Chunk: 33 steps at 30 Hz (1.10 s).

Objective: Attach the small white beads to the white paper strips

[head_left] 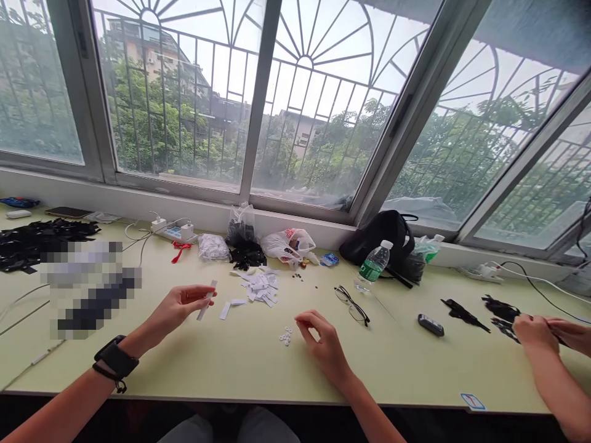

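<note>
Through the head camera I see the person's left hand (178, 307) raised above the pale green table (231, 375). Its fingers (196, 295) pinch a narrow white strip (207, 300) that tilts downward from the grip. A black watch (115, 358) wraps that wrist. The right hand (325, 344) hovers over the table, its fingers (307, 320) loosely curled and holding nothing I can make out, just beside a small cluster of white rings (285, 336).

Between the hands and farther out lies a heap of white tags (259, 288), with two loose tags (226, 309) closer to the left hand. Beyond them I can see a white plastic bag (281, 244) and a water bottle (373, 266). A pair of glasses (351, 305) lies to the right of the right hand. At the far right, a co-worker's hands (538, 332) are on black cut pieces (501, 311), though I cannot tell how their fingers stand. More black pieces (41, 243) lie in a heap at the far left.
</note>
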Tool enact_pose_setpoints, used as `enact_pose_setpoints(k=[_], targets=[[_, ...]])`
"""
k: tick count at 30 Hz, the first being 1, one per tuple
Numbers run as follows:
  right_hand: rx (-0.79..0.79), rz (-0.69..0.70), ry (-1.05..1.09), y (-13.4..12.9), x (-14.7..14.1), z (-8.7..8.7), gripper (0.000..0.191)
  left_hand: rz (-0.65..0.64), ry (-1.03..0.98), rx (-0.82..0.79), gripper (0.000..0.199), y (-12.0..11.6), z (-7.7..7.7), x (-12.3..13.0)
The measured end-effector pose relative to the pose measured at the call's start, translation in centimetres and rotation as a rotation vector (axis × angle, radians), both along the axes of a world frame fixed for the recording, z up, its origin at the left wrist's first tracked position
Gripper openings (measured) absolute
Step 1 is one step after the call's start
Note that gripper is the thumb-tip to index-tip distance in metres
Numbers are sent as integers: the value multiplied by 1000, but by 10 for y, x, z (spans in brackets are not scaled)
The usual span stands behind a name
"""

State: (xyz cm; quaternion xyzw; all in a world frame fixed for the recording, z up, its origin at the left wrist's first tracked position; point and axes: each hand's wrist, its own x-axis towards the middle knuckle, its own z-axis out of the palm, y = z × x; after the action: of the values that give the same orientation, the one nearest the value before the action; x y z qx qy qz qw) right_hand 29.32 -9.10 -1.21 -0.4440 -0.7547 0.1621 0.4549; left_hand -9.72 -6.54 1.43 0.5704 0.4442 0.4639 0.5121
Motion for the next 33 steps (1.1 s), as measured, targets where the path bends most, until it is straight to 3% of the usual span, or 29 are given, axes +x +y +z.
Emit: enact_pose_setpoints(k=[6, 10, 17, 24, 29, 33], targets=[[-102, 11, 119, 1, -7, -4, 19, -94, -102, -14, 51, 2, 3, 28], [-109, 75, 166, 9, -17, 4, 18, -161, -133, -10, 54, 7, 12, 49], [-134, 132, 367, 57, -47, 26, 24, -205, -269, -57, 47, 29, 24, 87], [-272, 245, 593, 73, -79, 15, 29, -174, -370, -110, 51, 43, 4, 102], [-280, 291, 500, 66, -85, 8, 22, -159, -309, -12, 61, 40, -4, 101], [-244, 269, 458, 62, -87, 10, 19, -153, -284, 41, 56, 36, -1, 103]])
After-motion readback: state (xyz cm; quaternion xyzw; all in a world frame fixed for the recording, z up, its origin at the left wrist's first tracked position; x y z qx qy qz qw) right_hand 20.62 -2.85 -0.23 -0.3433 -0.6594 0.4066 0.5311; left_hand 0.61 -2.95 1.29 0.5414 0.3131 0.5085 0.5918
